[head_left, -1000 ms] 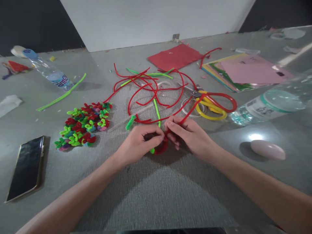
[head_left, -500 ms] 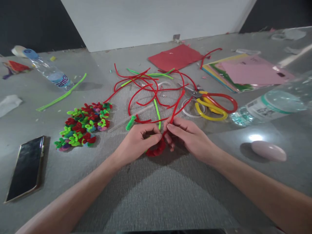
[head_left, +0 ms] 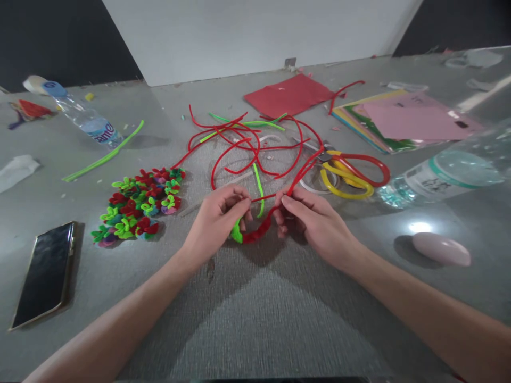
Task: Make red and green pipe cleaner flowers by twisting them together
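Note:
Between my hands curves a twisted red pipe cleaner piece (head_left: 257, 234) with a green end (head_left: 237, 232) by my left palm. My left hand (head_left: 221, 218) is closed, thumb and finger pinching a thin red pipe cleaner (head_left: 263, 198) that stretches across to the right. My right hand (head_left: 311, 218) pinches red pipe cleaners where the strands meet; their loose ends (head_left: 305, 167) rise toward the scissors. A green pipe cleaner (head_left: 258, 186) lies just beyond the hands, among several loose red pipe cleaners (head_left: 223, 127). Fingers partly hide the twisted piece's ends.
At left are a heap of small red and green pipe cleaner shapes (head_left: 136, 205), a phone (head_left: 43, 274) and a water bottle (head_left: 90, 119). Scissors (head_left: 351, 170), another bottle (head_left: 439, 170), a pink oval object (head_left: 441, 248) and coloured sheets (head_left: 415, 117) lie right. Red paper (head_left: 289, 96) lies behind.
My hands have moved apart, the left one leftward. A red strand now stretches between them, and the curved red piece has opened out, showing its green end.

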A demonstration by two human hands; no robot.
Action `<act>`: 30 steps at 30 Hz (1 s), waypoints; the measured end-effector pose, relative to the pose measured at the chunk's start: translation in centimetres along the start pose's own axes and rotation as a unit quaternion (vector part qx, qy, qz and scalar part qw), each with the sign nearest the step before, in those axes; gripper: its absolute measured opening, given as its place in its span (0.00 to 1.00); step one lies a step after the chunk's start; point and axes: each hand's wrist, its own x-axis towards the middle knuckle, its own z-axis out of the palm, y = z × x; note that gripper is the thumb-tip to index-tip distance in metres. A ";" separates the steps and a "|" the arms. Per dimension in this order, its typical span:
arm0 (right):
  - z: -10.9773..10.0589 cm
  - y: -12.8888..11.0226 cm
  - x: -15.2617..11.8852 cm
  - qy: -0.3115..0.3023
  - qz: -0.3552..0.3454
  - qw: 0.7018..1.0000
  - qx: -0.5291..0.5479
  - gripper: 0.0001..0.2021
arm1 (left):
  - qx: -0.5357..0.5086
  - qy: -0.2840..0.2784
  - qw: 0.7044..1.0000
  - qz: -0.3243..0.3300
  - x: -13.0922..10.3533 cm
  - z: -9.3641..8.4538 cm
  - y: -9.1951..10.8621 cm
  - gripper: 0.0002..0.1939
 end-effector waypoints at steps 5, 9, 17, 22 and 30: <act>-0.2 0.1 0.1 0.043 -0.006 0.997 0.062 0.08 | -0.108 0.059 0.992 0.002 0.1 -0.2 -0.1 0.13; -0.2 0.0 0.1 0.057 -0.004 0.995 0.081 0.08 | -0.068 0.000 0.998 0.015 0.0 -0.1 -0.1 0.12; -0.4 -0.5 0.2 0.086 0.036 0.989 0.116 0.10 | -0.185 0.124 0.971 0.089 0.4 -0.1 -0.1 0.05; -0.8 -0.9 0.0 -0.037 0.144 0.980 0.129 0.13 | -0.290 0.201 0.934 0.060 1.5 -2.7 1.7 0.06; -0.1 -1.0 -0.9 -0.169 0.278 0.939 0.113 0.14 | -0.344 0.332 0.862 0.170 1.1 -8.1 5.4 0.17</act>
